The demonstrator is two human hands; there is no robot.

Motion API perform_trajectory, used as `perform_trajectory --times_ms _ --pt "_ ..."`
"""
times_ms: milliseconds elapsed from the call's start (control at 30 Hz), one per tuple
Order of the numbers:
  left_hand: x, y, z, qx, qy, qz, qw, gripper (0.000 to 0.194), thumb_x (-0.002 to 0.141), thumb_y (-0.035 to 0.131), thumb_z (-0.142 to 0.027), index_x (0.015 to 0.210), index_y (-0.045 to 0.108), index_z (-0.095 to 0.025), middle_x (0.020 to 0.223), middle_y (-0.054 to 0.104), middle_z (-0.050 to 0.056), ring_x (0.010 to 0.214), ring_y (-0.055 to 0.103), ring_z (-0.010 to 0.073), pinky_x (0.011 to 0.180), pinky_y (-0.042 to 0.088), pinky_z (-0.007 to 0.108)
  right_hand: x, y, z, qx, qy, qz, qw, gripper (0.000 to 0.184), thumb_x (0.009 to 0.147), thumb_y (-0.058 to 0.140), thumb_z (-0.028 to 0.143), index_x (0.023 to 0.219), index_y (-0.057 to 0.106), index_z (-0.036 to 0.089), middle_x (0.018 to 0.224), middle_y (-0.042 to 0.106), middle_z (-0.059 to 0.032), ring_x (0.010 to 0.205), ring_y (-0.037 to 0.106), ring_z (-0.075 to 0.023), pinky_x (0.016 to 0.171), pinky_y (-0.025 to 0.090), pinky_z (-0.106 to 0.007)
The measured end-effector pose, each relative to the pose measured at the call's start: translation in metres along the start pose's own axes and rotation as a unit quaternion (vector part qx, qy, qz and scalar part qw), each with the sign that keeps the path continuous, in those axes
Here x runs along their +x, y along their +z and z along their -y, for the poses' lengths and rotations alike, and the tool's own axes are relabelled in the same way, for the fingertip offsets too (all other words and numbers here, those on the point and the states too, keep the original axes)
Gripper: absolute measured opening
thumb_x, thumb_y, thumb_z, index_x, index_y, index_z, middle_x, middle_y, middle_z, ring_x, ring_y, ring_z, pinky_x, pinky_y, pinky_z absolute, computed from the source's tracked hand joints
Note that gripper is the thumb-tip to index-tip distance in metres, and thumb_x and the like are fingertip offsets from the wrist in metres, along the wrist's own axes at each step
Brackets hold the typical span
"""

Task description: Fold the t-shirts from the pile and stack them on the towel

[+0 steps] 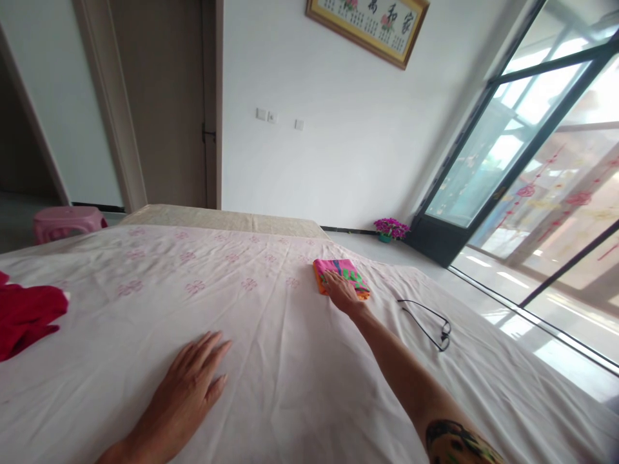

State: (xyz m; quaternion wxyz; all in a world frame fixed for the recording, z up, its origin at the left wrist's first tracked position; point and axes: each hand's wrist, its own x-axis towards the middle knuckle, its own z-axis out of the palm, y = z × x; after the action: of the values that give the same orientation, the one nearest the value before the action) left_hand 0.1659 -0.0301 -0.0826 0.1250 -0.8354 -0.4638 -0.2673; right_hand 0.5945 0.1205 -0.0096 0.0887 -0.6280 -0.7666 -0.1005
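Touching folded pink cloth (pixel 355 276) w/ R hand (pixel 341 290); L hand (pixel 188 386) flat on sheet (pixel 261 361).

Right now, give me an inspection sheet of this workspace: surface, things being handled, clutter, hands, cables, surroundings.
Surface: pale sheet with pink flower print, wrinkled.
Things being handled: folded pink, green and orange cloth under the right hand.
Clutter: glasses with arms unfolded, right of the folded cloth; crumpled red cloth at the left edge.
Hands: left hand open on the sheet; right hand spread on the folded cloth.
Cables: nothing seen.
Surroundings: pink stool at left; purple flowers by the wall; glazed doors at right.
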Motion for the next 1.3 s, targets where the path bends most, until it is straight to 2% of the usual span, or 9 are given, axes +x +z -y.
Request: perform_trajectory --times_ms 100,200,400,600,800,900,1033,1167,1300 --pt "0.000 0.001 0.000 0.008 0.005 0.002 1.000 0.047 0.091 0.052 -0.033 0.138 0.052 -0.027 0.143 0.056 0.004 0.132 0.051 0.0239 0.111 0.043 0.044 -0.002 0.005 0.003 -0.030 -0.006 0.009 0.999 0.065 0.097 0.047 0.037 0.156 0.027 0.020 0.160 0.032 -0.0118 0.146 0.026 -0.0283 0.117 0.020 -0.049" --pt "0.001 0.000 0.000 0.005 0.007 0.003 1.000 0.048 0.091 0.053 -0.035 0.138 0.052 -0.028 0.144 0.056 0.004 0.132 0.051 0.0240 0.111 0.043 0.044 -0.002 0.009 0.008 -0.048 0.017 0.012 0.999 0.072 0.096 0.049 0.045 0.158 0.021 0.021 0.162 0.025 -0.0106 0.149 0.019 -0.0294 0.118 0.014 -0.054" --pt "0.000 -0.001 0.000 -0.007 0.005 -0.003 1.000 0.048 0.091 0.052 -0.035 0.138 0.053 -0.028 0.143 0.057 0.004 0.132 0.051 0.0248 0.110 0.044 0.044 0.011 0.016 0.018 -0.061 0.091 0.007 0.994 0.062 0.100 0.041 0.043 0.156 0.025 0.025 0.162 0.026 -0.0086 0.149 0.017 -0.0308 0.117 0.011 -0.059" --pt "-0.001 0.002 0.002 -0.002 0.006 0.006 1.000 0.048 0.091 0.052 -0.035 0.138 0.053 -0.028 0.144 0.056 0.004 0.132 0.051 0.0243 0.110 0.043 0.044 0.018 0.023 0.028 -0.037 0.159 -0.020 0.986 0.057 0.102 0.032 0.042 0.155 0.030 0.021 0.161 0.029 -0.0086 0.149 0.019 -0.0275 0.119 0.009 -0.053" --pt "0.000 -0.001 0.000 -0.010 0.000 0.005 1.000 0.047 0.091 0.051 -0.036 0.138 0.054 -0.028 0.143 0.057 0.005 0.131 0.052 0.0241 0.112 0.042 0.044 0.009 0.014 0.016 0.026 0.101 0.007 0.995 0.074 0.093 0.050 0.051 0.157 0.024 0.022 0.161 0.029 -0.0072 0.149 0.019 -0.0252 0.120 0.014 -0.044" --pt "0.000 -0.001 0.000 -0.013 -0.003 0.007 1.000 0.048 0.091 0.052 -0.036 0.138 0.053 -0.028 0.143 0.056 0.005 0.132 0.051 0.0247 0.112 0.042 0.044 -0.008 0.006 0.001 0.064 0.064 -0.041 0.995 0.085 0.085 0.062 0.046 0.156 0.025 0.020 0.159 0.032 -0.0102 0.146 0.028 -0.0268 0.118 0.023 -0.043" --pt "0.000 0.000 0.001 -0.013 0.002 0.010 1.000 0.049 0.090 0.052 -0.036 0.139 0.052 -0.028 0.144 0.056 0.005 0.133 0.050 0.0249 0.113 0.041 0.045 -0.030 -0.001 -0.008 0.050 0.025 -0.099 0.993 0.076 0.082 0.061 0.028 0.153 0.034 0.021 0.155 0.040 -0.0106 0.143 0.034 -0.0293 0.116 0.026 -0.047" --pt "0.000 0.001 0.001 -0.017 -0.003 0.017 1.000 0.049 0.090 0.053 -0.035 0.139 0.052 -0.029 0.145 0.055 0.004 0.134 0.049 0.0249 0.113 0.040 0.044 -0.029 -0.002 -0.002 0.018 -0.026 -0.063 0.998 0.066 0.084 0.052 0.015 0.149 0.042 0.021 0.153 0.043 -0.0085 0.141 0.036 -0.0261 0.117 0.025 -0.043" --pt "0.000 0.000 0.001 -0.022 -0.002 0.019 1.000 0.049 0.091 0.053 -0.036 0.139 0.052 -0.029 0.144 0.056 0.004 0.133 0.050 0.0251 0.112 0.041 0.044 -0.019 0.003 0.005 0.001 -0.017 -0.029 0.999 0.054 0.091 0.040 0.011 0.143 0.051 0.021 0.152 0.045 -0.0074 0.140 0.039 -0.0226 0.117 0.027 -0.039"
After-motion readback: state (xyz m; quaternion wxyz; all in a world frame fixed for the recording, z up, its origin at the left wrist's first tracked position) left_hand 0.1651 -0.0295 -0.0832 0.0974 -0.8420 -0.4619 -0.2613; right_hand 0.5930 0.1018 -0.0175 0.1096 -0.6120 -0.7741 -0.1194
